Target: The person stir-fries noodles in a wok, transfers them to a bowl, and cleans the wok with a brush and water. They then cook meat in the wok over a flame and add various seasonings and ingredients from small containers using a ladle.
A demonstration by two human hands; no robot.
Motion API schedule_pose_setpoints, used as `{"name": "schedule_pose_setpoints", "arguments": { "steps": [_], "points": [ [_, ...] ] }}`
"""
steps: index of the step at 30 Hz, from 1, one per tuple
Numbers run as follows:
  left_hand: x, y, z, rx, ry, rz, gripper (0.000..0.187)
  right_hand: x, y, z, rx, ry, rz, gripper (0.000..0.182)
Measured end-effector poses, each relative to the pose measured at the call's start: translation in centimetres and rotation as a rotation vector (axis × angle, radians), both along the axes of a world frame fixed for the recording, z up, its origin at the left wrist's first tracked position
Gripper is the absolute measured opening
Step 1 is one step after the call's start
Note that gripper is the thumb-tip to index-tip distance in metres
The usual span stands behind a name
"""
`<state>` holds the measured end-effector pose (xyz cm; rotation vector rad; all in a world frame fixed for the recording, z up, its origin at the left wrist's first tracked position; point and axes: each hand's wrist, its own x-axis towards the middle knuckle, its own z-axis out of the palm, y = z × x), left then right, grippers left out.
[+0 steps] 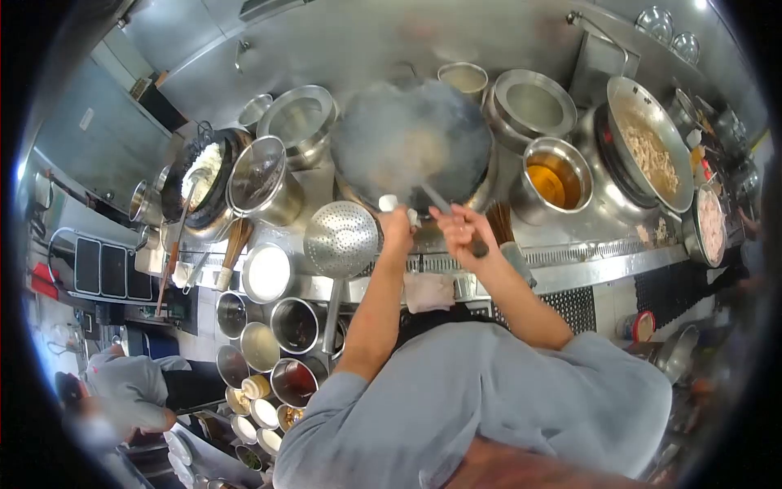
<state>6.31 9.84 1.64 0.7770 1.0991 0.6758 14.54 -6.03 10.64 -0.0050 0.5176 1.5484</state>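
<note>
A large dark wok [358, 138] stands in the middle, with steam over it that blurs the food inside. At its front edge my left hand [397, 228] is closed around a small white thing [388, 202], perhaps a cloth. My right hand [464, 232] grips a metal utensil [436, 198], whose shaft points up and left over the wok; its far end is lost in the steam. A perforated skimmer [340, 239] lies left of my left hand. Below my hands a folded cloth [428, 292] hangs at the counter's front edge.
To the right stand a pot of amber liquid [552, 181] and a tilted wok of shredded food [652, 155]. At left are a wok with white food [205, 167] and a steel pot [265, 183]. Several containers [267, 273] stand lower left, near another person [130, 387].
</note>
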Motion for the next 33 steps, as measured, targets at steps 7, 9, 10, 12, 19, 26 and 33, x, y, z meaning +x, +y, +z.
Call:
{"name": "schedule_pose_setpoints", "arguments": {
  "steps": [7, 9, 10, 12, 19, 26, 33],
  "points": [
    [-0.2, 0.6, -1.6, 0.012, -0.050, 0.017, 0.011, 3.9, -2.3, -0.6, -0.365, -1.863, 0.342, 0.037],
    [-1.0, -0.8, 1.6, 0.030, -0.023, 0.016, 0.011, 5.0, -2.4, 1.3, -0.497, -2.055, 0.358, 0.039],
    [-1.2, -1.5, 2.7, 0.038, 0.019, 0.006, 0.011, 5.4, -2.7, 1.9, -0.649, -2.221, 0.379, 0.042],
    [-1.2, -0.6, 0.5, 0.080, 0.001, -0.012, 0.012, 7.0, -0.8, 0.6, -0.722, -2.294, 0.441, 0.055],
    [-0.7, -0.9, 0.6, 0.114, 0.016, 0.017, 0.013, 4.5, -2.4, -0.4, -0.369, -1.752, 0.371, 0.054],
    [-1.1, -1.1, 2.4, 0.054, 0.106, 0.057, 0.013, 6.4, -3.2, 1.4, -0.622, -2.110, 0.297, 0.042],
    [-1.2, -2.0, 3.8, 0.089, 0.001, 0.008, 0.017, 2.1, -3.2, -0.1, -0.447, -1.512, 0.347, 0.031]
  ]
}}
